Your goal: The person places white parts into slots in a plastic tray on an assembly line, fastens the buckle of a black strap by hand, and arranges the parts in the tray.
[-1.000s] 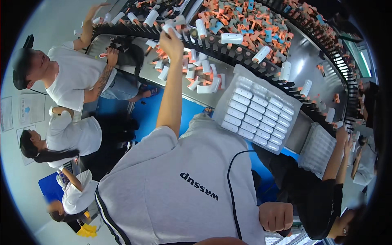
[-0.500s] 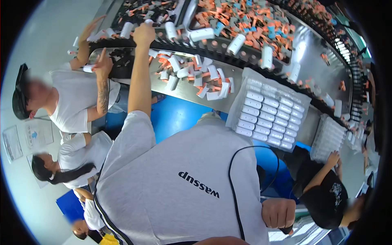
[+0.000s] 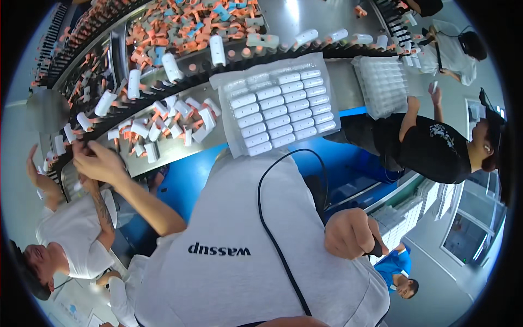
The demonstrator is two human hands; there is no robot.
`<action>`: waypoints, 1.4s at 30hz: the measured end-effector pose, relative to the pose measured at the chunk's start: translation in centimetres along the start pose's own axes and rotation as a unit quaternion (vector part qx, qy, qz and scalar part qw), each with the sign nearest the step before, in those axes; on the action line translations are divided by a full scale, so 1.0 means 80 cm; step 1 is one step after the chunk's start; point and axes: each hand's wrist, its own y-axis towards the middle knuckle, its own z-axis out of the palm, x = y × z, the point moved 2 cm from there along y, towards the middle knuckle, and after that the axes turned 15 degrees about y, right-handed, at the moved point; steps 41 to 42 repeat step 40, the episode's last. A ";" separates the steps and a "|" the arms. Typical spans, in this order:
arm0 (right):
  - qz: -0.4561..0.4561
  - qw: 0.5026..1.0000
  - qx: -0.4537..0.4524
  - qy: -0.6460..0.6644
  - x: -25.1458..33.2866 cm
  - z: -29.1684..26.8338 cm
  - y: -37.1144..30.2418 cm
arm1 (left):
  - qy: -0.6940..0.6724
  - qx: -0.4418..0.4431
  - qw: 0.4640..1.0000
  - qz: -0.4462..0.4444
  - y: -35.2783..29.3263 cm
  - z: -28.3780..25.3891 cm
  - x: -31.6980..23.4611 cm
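My left hand reaches to the left, just in front of the conveyor and beside a co-worker's forearm. Its fingers are bent; whatever lies between them is blurred. Close by, white oblong pieces stand on the belt's dark holders. My right hand is a fist at the right side of my torso, with a small black object sticking out by the thumb. In front of me, a clear plastic blister tray holds rows of white oblong devices. Left of it lies a loose pile of white pieces with orange ends.
Behind the conveyor is a heap of orange, grey and blue parts. A co-worker in black stands at the right by another clear tray. At the left, a co-worker in white has both arms at the line.
The view has swung to the right. My left hand has left the white piece on the belt and come back, elbow bent. My right fist stays beside my torso.
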 end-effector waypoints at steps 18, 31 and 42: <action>0.070 0.995 0.018 0.068 0.073 0.105 -0.090 | -0.130 0.413 0.835 0.339 -0.284 0.077 -0.283; 0.081 0.989 0.071 0.099 0.079 0.083 -0.070 | -0.211 0.193 0.944 -0.162 -0.096 0.108 -0.164; 0.075 0.993 0.074 0.051 0.088 0.071 -0.079 | 0.144 0.307 0.939 0.062 -0.020 0.175 -0.140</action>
